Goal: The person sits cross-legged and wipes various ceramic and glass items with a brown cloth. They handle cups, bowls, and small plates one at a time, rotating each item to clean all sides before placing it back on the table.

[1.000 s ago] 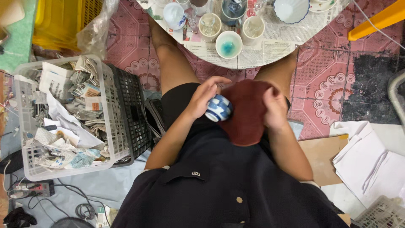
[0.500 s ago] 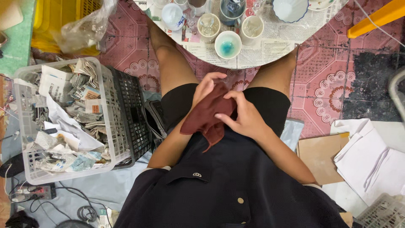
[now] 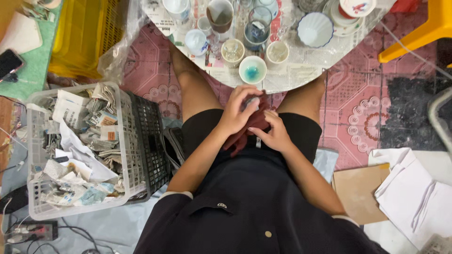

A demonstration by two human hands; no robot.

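My left hand [image 3: 238, 113] and right hand [image 3: 274, 134] are closed around the dark red cloth [image 3: 245, 136] bundled below the round table [image 3: 301, 70]. Whatever sits inside could slip, since my grip is only through cloth.

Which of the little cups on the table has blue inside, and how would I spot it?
Start at the round newspaper-covered table. On its near edge, just above the person's hands, sits a small white cup. Unlike its neighbours, it holds a turquoise-blue patch.
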